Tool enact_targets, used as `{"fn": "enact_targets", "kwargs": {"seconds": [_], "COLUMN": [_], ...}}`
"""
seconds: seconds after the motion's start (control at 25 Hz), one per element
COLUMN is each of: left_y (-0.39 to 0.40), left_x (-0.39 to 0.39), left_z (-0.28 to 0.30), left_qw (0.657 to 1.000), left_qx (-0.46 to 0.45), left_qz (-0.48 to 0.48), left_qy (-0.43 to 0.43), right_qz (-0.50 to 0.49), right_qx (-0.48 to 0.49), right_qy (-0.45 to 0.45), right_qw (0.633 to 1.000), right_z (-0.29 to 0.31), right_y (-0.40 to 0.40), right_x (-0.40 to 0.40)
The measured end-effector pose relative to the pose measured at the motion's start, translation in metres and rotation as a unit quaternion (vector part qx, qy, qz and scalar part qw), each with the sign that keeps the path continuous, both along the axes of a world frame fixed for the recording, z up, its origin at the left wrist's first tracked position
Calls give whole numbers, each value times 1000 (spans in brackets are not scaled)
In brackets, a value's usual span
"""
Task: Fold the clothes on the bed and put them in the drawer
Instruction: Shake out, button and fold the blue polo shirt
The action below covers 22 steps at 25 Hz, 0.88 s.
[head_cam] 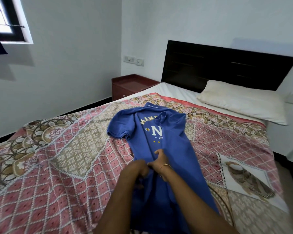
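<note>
A blue T-shirt [147, 132] with white and yellow lettering lies lengthwise on the patterned bedspread [66, 157], collar pointing at the headboard. Its right side is folded over the middle and hides part of the print; the left sleeve sticks out flat. My right hand [159, 157], a thin bracelet on its wrist, grips the folded edge at the shirt's middle. Touching it on the left, my left hand [138, 169] has its fingers curled into the fabric. The lower part of the shirt is hidden under my forearms. A red-brown bedside cabinet [130, 86] with a drawer front stands left of the bed's head.
A white pillow [243, 102] lies at the bed's head against a dark headboard [227, 65]. A printed cloth or pillowcase [247, 176] lies flat on the bedspread to the right. White walls close in on the left and behind, with a window [5, 19] at upper left.
</note>
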<state>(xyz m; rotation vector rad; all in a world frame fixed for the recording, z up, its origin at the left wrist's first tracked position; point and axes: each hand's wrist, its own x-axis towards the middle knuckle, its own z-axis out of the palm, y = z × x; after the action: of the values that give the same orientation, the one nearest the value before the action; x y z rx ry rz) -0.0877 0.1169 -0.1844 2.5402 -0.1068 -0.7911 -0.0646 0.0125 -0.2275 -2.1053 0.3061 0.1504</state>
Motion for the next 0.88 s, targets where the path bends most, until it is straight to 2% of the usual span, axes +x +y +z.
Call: {"fn": "enact_targets", "kwargs": {"seconds": [0.12,0.2,0.28,0.4,0.56,0.64,0.76,0.88], "left_y": [5,6,6,8,10,9,7,2], "left_x": [-20,-29,-32,-31,-34,-34,-34,-33], "left_z": [0,-5,-9,-9,-8,-8,-4,-3], "left_qw": [989,984,985,983,986,984,979,980], "left_qx": [-105,-127,-129,-134,-97,-102,-149,-173], "left_qz": [87,97,80,45,-24,-26,-8,13], "left_qy": [58,83,84,117,135,147,141,95], "right_qz": [59,102,144,133,170,174,111,13], "right_qx": [-139,-253,-311,-262,-271,-271,-220,-149], "right_qy": [-59,-66,-47,7,41,42,33,33], "right_qw": [987,960,938,956,947,946,969,988], "right_z": [4,5,6,7,18,26,27,19], "right_y": [3,8,12,10,2,-1,-9,-20], "right_x": [-12,-21,-26,-25,-21,-17,-9,-6]}}
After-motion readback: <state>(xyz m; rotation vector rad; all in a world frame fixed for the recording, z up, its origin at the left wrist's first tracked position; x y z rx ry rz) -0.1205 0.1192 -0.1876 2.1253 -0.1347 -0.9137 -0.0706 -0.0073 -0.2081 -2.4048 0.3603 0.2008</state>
